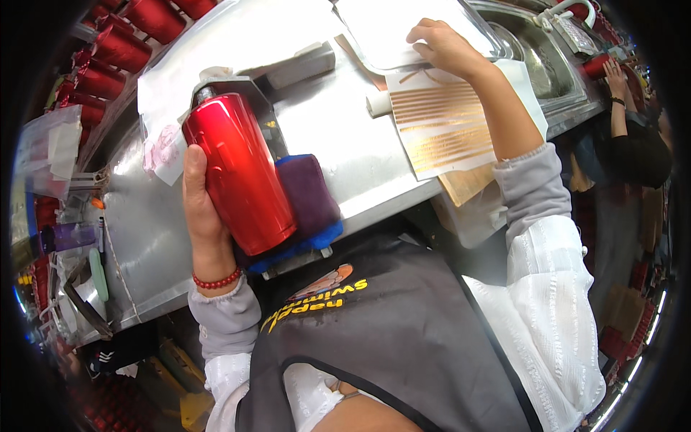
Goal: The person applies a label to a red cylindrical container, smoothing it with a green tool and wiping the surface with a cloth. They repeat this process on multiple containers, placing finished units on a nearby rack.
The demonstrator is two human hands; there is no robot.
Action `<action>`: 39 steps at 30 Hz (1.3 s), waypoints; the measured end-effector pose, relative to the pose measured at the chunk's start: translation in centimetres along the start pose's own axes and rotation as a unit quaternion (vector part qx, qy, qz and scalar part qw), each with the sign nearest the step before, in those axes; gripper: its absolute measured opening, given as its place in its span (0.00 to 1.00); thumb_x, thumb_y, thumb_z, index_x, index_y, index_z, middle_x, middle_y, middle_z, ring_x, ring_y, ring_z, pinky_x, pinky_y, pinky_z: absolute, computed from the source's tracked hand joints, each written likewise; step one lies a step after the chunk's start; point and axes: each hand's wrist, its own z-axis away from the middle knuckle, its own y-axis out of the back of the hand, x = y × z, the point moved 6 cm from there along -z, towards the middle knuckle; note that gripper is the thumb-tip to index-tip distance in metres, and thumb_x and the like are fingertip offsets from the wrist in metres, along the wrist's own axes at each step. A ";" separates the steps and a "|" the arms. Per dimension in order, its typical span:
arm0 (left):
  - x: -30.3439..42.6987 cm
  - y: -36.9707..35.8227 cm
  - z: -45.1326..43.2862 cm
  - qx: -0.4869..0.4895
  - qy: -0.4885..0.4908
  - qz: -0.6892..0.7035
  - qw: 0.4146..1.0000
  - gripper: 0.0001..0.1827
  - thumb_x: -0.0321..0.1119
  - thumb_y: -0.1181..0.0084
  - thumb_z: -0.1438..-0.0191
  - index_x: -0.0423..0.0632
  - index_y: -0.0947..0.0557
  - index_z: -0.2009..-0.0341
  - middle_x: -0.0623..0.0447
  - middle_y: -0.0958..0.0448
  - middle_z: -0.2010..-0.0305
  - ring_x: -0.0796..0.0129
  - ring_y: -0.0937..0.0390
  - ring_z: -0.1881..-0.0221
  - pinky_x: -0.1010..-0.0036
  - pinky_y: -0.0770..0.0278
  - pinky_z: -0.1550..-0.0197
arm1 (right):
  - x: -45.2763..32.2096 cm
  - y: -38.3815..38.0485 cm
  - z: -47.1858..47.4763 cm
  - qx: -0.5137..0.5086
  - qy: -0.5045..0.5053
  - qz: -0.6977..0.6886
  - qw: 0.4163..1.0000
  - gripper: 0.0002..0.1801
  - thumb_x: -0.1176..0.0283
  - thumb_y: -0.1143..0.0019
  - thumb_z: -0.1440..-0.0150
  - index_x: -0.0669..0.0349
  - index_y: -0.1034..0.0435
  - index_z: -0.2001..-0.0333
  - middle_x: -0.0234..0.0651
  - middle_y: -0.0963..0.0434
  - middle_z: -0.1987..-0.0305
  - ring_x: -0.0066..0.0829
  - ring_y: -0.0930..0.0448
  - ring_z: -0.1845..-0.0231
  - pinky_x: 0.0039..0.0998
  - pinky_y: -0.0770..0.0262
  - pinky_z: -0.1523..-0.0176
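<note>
A glossy red cylinder lies slanted on a metal holder at the steel bench's edge. My left hand rests along its left side, thumb up, the other fingers hidden beneath or behind it. A purple cloth with blue edging lies under and beside the cylinder. My right hand is over a shallow clear tray with bright white glare, fingers slightly curled; whether they hold something small cannot be told. Just below the tray is a white sheet with gold stripes, partly under my right forearm.
Several red cylinders stand on a rack at upper left. A steel sink with a white faucet is at upper right. Beyond it, a co-worker's hand touches a red cylinder. A marker and plastic bags lie left.
</note>
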 end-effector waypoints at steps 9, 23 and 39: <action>-0.4 -0.2 0.5 0.029 -0.008 0.024 0.999 0.35 0.60 0.58 0.29 0.39 0.26 0.39 0.42 0.18 0.48 0.59 0.16 0.55 0.66 0.15 0.53 | -2.6 -1.8 -7.3 -0.302 -0.068 0.070 0.948 0.25 0.55 0.25 0.50 0.64 0.22 0.58 0.45 0.16 0.56 0.43 0.17 0.53 0.39 0.22 0.52; 0.1 -1.0 0.5 -0.004 -0.001 0.064 0.998 0.32 0.57 0.57 0.28 0.41 0.26 0.38 0.45 0.19 0.45 0.61 0.17 0.50 0.67 0.17 0.48 | -4.5 -2.4 -4.1 -0.230 -0.060 0.170 0.956 0.18 0.64 0.35 0.47 0.67 0.19 0.58 0.52 0.18 0.55 0.51 0.18 0.50 0.43 0.19 0.46; 0.0 -0.9 0.3 0.030 -0.030 0.032 0.999 0.35 0.60 0.58 0.29 0.39 0.27 0.38 0.43 0.18 0.50 0.60 0.17 0.56 0.67 0.17 0.53 | 8.6 3.8 -1.5 -0.062 -0.270 -0.285 0.917 0.08 0.66 0.47 0.41 0.56 0.23 0.63 0.20 0.33 0.76 0.15 0.36 0.74 0.24 0.37 0.71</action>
